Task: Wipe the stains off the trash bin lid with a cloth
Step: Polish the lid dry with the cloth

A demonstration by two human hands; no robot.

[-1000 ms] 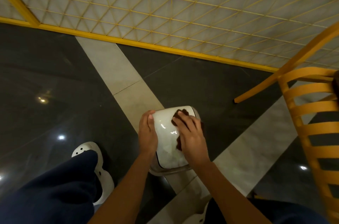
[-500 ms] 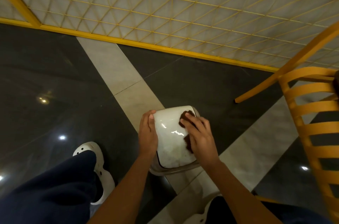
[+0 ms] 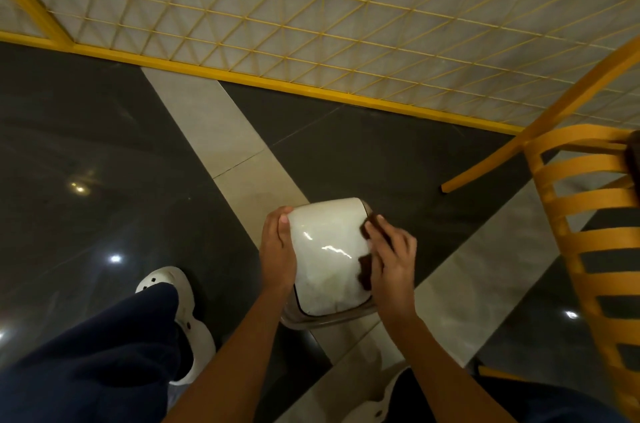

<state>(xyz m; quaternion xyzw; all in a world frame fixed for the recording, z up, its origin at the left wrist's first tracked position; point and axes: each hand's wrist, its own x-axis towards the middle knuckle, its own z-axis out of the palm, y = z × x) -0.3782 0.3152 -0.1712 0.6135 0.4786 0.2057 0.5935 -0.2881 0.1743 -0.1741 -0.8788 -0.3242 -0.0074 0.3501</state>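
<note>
The cloth [image 3: 364, 273] has been carried by the right hand [image 3: 393, 259] to the lid's [image 3: 325, 249] right edge.
The cloth is pressed under flattened fingers; the lid's left side is clasped by the left hand [image 3: 277, 249], above dark glossy floor [image 3: 104, 145].

Glossy dark floor [image 3: 86, 131] crossed by pale tile bands [image 3: 221, 131], ceiling lights glinting off it. A yellow lattice screen [image 3: 346, 6] runs along the far side, and a yellow slatted chair [image 3: 588, 242] stands right.

No writing, label, brand or number can be read anywhere in the view. The bin lid [image 3: 325, 249] is plain white, bearing only glare.
</note>
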